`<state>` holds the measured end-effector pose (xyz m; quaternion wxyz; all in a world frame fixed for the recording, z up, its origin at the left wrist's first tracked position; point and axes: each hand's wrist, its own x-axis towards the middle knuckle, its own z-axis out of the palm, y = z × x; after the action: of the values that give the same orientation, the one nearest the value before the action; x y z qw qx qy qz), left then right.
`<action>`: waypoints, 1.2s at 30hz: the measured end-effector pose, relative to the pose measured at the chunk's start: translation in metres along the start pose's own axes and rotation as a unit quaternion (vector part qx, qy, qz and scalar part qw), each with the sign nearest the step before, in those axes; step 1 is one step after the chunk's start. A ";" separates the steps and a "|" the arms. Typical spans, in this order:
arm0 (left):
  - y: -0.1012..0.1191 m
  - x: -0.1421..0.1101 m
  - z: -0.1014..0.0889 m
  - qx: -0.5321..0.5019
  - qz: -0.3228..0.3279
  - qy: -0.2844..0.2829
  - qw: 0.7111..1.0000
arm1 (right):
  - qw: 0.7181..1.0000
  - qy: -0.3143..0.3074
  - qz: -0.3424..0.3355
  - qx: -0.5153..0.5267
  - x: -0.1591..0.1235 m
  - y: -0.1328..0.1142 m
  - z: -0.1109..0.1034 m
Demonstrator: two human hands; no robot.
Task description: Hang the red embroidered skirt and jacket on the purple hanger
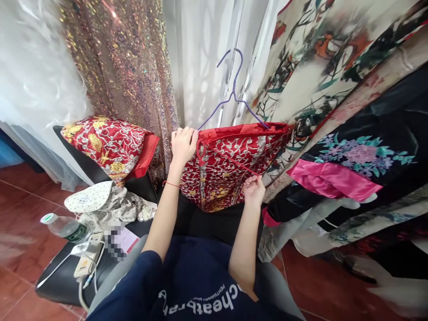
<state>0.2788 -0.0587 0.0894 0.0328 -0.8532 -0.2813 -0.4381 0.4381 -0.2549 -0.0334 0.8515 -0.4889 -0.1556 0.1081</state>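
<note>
A red garment (222, 187) with silver and gold embroidery hangs in front of me, its lower part against the black surface near my lap. Inside its red top edge sits a purple hanger (233, 94), hook upward. My left hand (183, 143) grips the garment's upper left corner, fingers curled over the edge. A thin red cord (239, 166) runs slanting across the front, and a loop of red cord (201, 154) hangs just right of my left hand. The cord's lower right end is pinched in my right hand (254, 191), in front of the embroidery.
Left, another red embroidered piece (109, 145) drapes over a black chair back. Below it are a spotted cloth bag (100, 203), a plastic bottle (68, 227) and a power strip (89, 258) with cables. Sequinned fabric (123, 67) hangs behind; a black flowered garment (364, 129) hangs right.
</note>
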 end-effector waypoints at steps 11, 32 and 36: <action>-0.006 -0.004 -0.006 -0.010 0.026 -0.031 0.999 | 0.980 0.004 -0.132 -0.149 -0.017 -0.009 0.030; -0.003 -0.006 -0.010 -0.029 0.026 -0.034 0.999 | 0.660 -0.288 -0.297 -0.627 -0.044 -0.074 0.135; -0.006 -0.007 -0.012 -0.025 0.036 -0.057 0.997 | 0.693 -0.271 -0.320 -0.587 -0.040 -0.074 0.119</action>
<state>0.2640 -0.0603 0.0898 0.0115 -0.8870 -0.2404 -0.3941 0.3594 -0.2098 0.0813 0.2953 -0.7589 -0.5589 -0.1563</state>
